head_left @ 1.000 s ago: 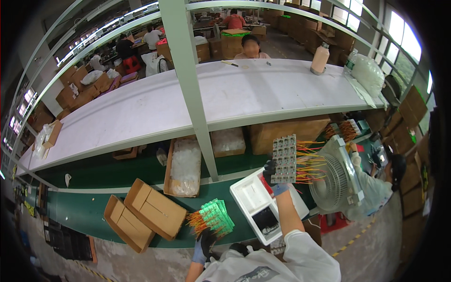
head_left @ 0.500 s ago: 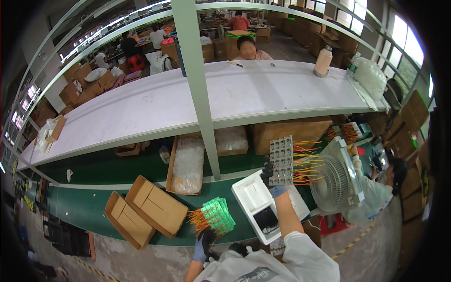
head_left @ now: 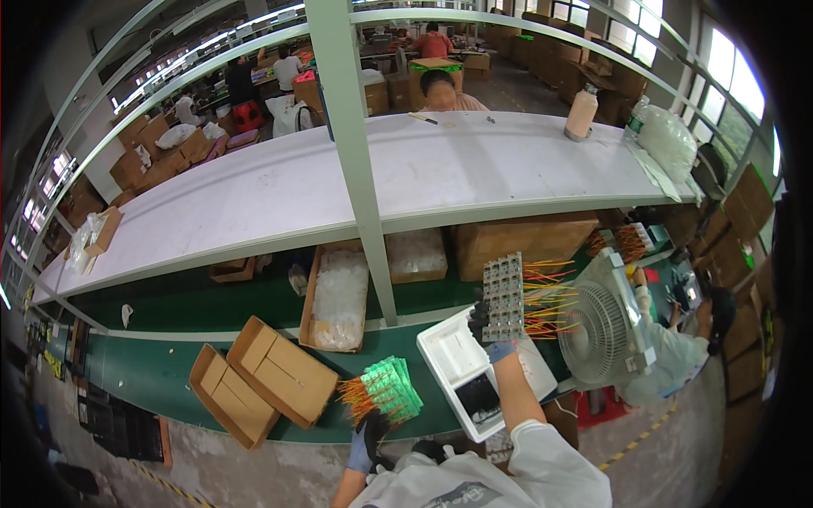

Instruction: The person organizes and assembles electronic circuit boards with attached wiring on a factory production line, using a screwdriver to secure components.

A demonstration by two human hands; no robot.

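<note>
- On the green surface [head_left: 140,377] to my left lie two open cardboard trays [head_left: 292,372], side by side and touching, both skewed.
- Behind them stands a cardboard box of clear plastic pieces [head_left: 337,292].
- My gloved left hand [head_left: 370,433], dark at the fingers and bluish behind, is at the near end of the green boards; I cannot tell whether its fingers are closed on them.
- The green boards [head_left: 396,385] overlap in a fanned stack on the surface, bright and flat, with thin orange wires bristling from their left side.
- The white foam box [head_left: 429,356] sits tilted between my hands, something black in its nearer compartment.
- My gloved right hand [head_left: 494,343] is clamped on the left edge of the grey panel.
- The grey panel [head_left: 505,296] is raised upright beyond the foam box: small square units in a tidy grid, red, orange and yellow wires streaming right.
- Beside those wires stands a pale fan [head_left: 597,326].
</note>
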